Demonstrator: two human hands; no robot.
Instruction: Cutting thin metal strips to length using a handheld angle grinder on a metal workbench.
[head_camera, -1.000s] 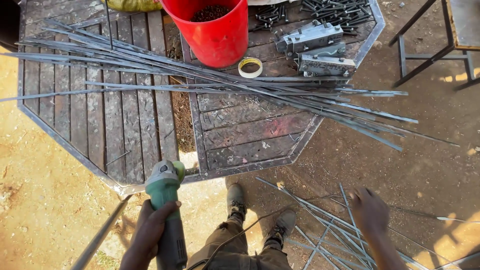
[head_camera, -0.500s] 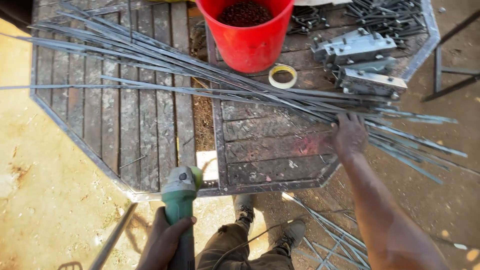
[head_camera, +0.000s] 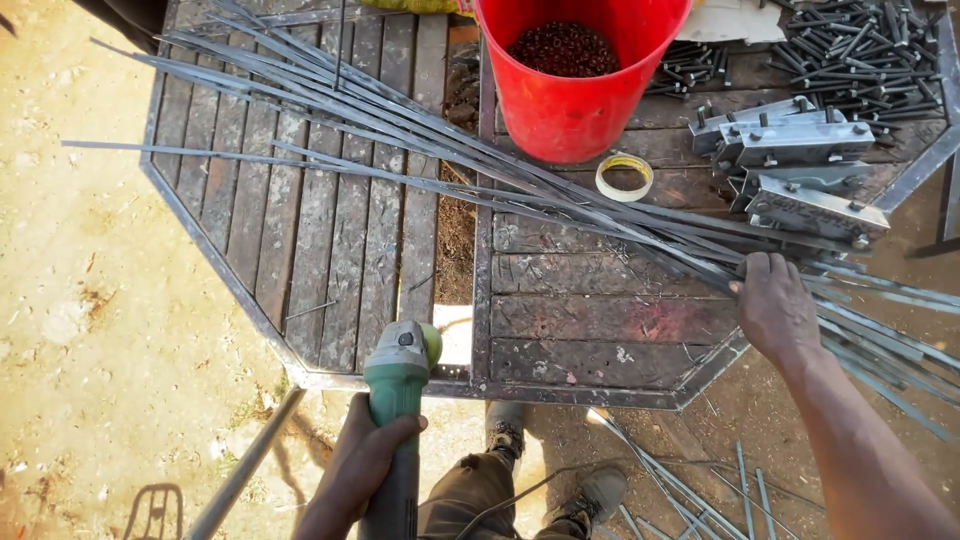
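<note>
Right hand (head_camera: 775, 305), out over the ground a second ago, is now down on the bundle of thin steel rods (head_camera: 520, 190) at the bench (head_camera: 600, 340) edge, fingers curled over the rod ends; a full grip cannot be told. So the rods are now in hand for handling. Left hand (head_camera: 365, 460) stays wrapped shut around the green angle grinder (head_camera: 397, 380), head at the near rim.

Counts: one red bucket (head_camera: 575, 100), one tape roll (head_camera: 624, 176), several grey metal brackets (head_camera: 800, 165), rods too many to count.

Outdoor metal workshop, pretty clearly: bare dirt ground (head_camera: 110, 330), a rough welded-frame tabletop (head_camera: 590, 330) with a bundle of steel rods (head_camera: 450, 175), a heap of bolts (head_camera: 850, 50), and a green angle grinder (head_camera: 397, 380).
</note>
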